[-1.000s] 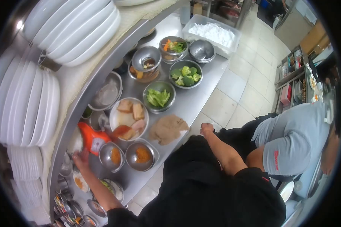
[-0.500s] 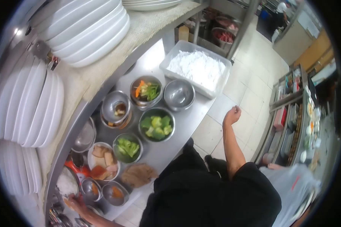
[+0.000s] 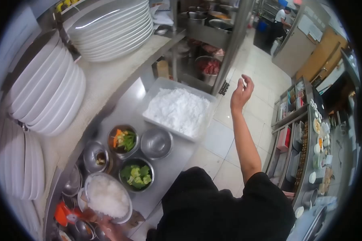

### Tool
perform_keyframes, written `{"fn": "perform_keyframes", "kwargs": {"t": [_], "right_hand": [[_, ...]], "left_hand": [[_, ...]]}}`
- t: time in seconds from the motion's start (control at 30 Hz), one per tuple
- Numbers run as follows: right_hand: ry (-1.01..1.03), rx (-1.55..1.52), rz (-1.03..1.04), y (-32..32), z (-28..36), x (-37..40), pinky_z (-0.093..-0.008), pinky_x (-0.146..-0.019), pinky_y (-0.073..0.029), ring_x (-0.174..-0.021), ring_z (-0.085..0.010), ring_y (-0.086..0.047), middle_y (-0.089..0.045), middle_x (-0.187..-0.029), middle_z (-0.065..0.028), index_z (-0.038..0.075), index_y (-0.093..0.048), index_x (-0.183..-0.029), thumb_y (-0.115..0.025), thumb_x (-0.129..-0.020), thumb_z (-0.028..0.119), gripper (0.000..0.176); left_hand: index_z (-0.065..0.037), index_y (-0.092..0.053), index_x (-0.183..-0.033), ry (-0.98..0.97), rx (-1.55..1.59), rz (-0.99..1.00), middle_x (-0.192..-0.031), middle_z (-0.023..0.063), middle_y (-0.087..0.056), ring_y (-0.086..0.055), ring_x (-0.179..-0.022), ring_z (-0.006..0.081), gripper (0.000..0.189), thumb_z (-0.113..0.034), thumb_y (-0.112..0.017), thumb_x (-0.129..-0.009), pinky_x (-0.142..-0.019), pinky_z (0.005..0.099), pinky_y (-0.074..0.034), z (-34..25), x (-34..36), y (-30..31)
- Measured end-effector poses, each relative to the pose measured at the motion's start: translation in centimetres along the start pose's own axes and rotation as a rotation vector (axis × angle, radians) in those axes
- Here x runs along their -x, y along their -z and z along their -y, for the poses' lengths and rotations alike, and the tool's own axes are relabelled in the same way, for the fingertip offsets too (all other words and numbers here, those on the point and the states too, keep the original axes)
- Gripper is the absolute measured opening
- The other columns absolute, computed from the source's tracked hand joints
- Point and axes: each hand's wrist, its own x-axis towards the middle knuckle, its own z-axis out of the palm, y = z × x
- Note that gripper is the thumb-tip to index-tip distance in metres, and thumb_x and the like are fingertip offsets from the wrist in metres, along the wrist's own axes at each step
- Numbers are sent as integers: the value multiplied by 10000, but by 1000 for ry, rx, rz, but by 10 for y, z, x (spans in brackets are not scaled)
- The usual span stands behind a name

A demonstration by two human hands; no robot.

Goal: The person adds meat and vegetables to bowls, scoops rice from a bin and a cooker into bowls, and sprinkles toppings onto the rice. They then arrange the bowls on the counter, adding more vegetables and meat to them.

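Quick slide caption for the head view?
Left hand holds a bowl of rice over the steel counter; right hand, empty, is over the tiled floor.

No legible text, papers [image 3: 306, 24] on grey panel [image 3: 292, 50], too small to read

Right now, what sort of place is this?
Most likely a restaurant kitchen: tall stacks of white plates, a round steel bowl of green broccoli, and a rectangular translucent plastic tub of white powder.
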Motion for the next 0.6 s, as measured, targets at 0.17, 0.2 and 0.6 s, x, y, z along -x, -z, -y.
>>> {"fn": "perform_keyframes", "kwargs": {"t": [0.17, 0.2, 0.6], "right_hand": [[248, -23, 62, -11, -5, -140, -327, -766, -485, -901, -236, -586, -607, -1005, -111, 36, -632, -1013, -572, -909, 173, 182], [327, -12, 90, -20, -8, -171, -322, -748, -491, -843, -234, -604, -623, -956, -115, 31, -640, -998, -582, -914, 201, 198], [659, -157, 1119, -184, -107, -400, -390, -904, -436, -996, -315, -594, -630, -1098, -181, -10, -572, -1183, -543, -929, 295, 398]], "left_hand": [[39, -543, -1064, 4, 105, 85, -1065, 107, -537, -526, -985, 237, 427, -69, -560, -651, -871, 320, -425, -8, 22, -117], [45, -544, -1050, -42, -35, 100, -1065, 108, -537, -529, -978, 231, 413, -48, -557, -648, -848, 315, -431, 1, 23, -132], [73, -596, -976, 81, 182, 258, -883, 144, -637, -636, -716, 206, 245, -48, -600, -763, -607, 311, -533, 14, 184, -485]]}}
